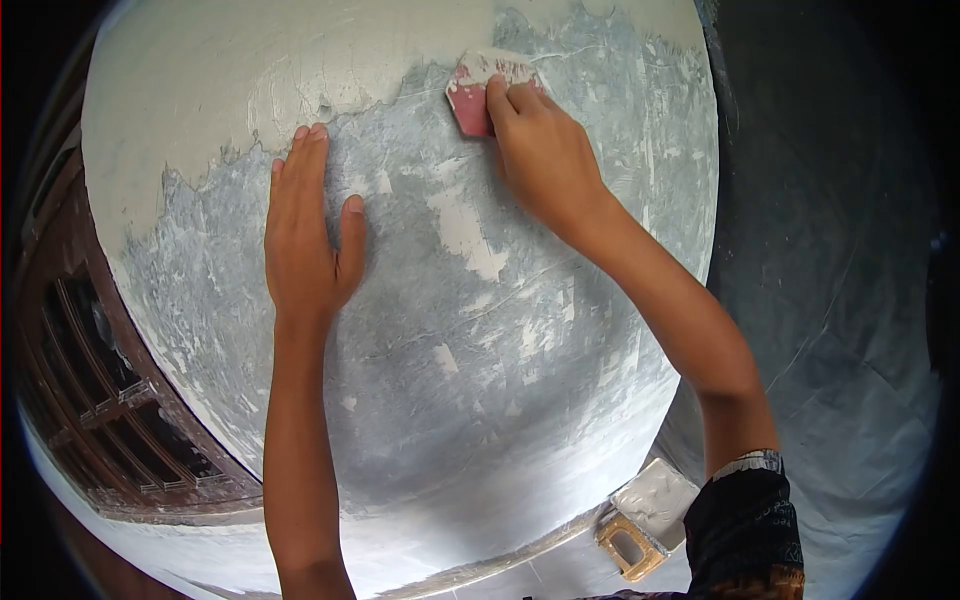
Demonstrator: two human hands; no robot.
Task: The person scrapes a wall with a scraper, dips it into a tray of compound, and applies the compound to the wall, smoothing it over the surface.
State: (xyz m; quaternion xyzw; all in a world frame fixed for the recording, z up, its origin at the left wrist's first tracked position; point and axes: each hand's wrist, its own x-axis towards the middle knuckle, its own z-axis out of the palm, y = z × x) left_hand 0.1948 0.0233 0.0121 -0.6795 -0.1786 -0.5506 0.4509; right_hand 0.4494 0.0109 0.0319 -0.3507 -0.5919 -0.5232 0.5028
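A grey wall (pixel 400 290) with pale patches fills the middle of the view. Cream-coloured plaster (pixel 250 70) covers its upper part down to a ragged edge. My left hand (pixel 308 230) lies flat against the grey surface, fingers pointing up and thumb apart, fingertips just below that edge. In my right hand (pixel 540 150) is a red putty scraper (pixel 468 105), a flat angular piece smeared with cream plaster. It rests against the wall at the plaster's lower edge, right of my left hand. Part of the scraper is hidden behind my fingers.
At the left is a brown wooden window frame (pixel 130 400) with slats. Low on the right, a container of pale putty (pixel 655 500) sits by a yellowish stool-like piece (pixel 630 548) on the floor. A dark grey sheet-like surface (pixel 830 330) spans the right side.
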